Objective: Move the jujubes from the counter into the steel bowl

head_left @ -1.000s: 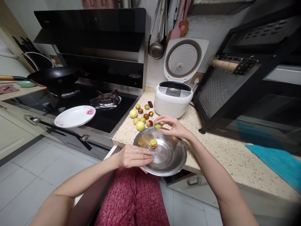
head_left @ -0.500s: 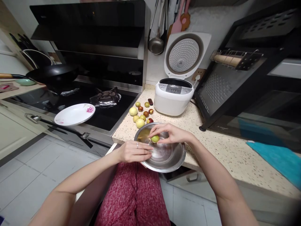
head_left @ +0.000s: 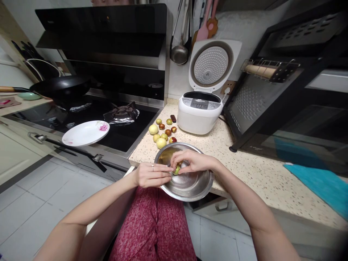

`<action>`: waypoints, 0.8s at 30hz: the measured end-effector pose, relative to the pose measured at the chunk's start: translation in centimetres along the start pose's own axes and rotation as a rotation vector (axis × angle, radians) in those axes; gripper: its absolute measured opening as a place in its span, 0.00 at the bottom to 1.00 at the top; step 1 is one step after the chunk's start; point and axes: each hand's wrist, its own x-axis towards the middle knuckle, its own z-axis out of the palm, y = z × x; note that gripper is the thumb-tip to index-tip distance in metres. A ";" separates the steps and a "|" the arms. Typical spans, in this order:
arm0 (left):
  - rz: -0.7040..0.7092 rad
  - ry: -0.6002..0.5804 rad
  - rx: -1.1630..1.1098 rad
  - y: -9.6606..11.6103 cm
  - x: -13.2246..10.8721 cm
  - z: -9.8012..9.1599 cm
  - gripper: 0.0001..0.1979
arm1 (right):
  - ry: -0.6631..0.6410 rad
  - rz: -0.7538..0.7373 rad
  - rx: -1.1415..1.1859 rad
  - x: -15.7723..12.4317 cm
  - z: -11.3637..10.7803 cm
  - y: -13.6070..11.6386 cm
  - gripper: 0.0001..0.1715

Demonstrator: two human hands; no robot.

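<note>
A metal bowl (head_left: 191, 186) rests at the counter's front edge, over my lap. Above its inside, my right hand (head_left: 190, 160) pinches a green jujube (head_left: 176, 169) between thumb and fingers. My left hand (head_left: 152, 174) reaches over the bowl's left rim with fingers stretched out, a ring on one of them. Its fingertips come up to the jujube; whether they press on it I cannot tell. Just behind the bowl lie several jujubes (head_left: 161, 143), some pale green, others reddish brown.
A white rice cooker (head_left: 199, 115) stands behind the bowl, lid raised. To the left, a flowered plate (head_left: 84, 134) sits on the stove's front edge, with a black wok (head_left: 61, 87) farther back. On the right are a black oven (head_left: 299, 116) and a teal cloth (head_left: 318, 186).
My right hand has brought the jujube slightly down and left, closer to my left fingertips. The left hand has shifted a little left. The view has tilted slightly.
</note>
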 end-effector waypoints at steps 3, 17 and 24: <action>-0.030 -0.011 -0.024 0.0 0.0 0.0 0.10 | -0.004 0.009 -0.009 0.0 0.0 -0.2 0.06; 0.067 0.047 0.088 0.1 0.1 0.1 0.10 | 0.839 0.088 -0.227 -0.8 -2.3 2.3 0.09; 0.113 0.156 0.121 0.1 -0.9 1.5 0.10 | 0.830 0.171 -0.259 -0.5 -2.3 6.5 0.14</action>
